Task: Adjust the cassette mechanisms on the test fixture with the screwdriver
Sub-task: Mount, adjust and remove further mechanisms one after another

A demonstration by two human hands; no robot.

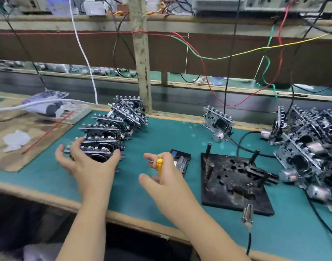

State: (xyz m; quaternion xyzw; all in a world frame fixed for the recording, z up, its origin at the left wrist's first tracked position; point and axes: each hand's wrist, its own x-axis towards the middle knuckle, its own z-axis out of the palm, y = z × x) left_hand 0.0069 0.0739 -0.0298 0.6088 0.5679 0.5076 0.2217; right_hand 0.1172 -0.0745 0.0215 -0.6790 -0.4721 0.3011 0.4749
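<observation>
My left hand (90,162) curls its fingers (115,155) round the nearest mechanism (99,150) in the row. My right hand (165,176) grips the screwdriver (159,166). The fixture (235,183), right of those fingers, sits bare on the surface (161,132); I judge loading and adjusting remain.
</observation>
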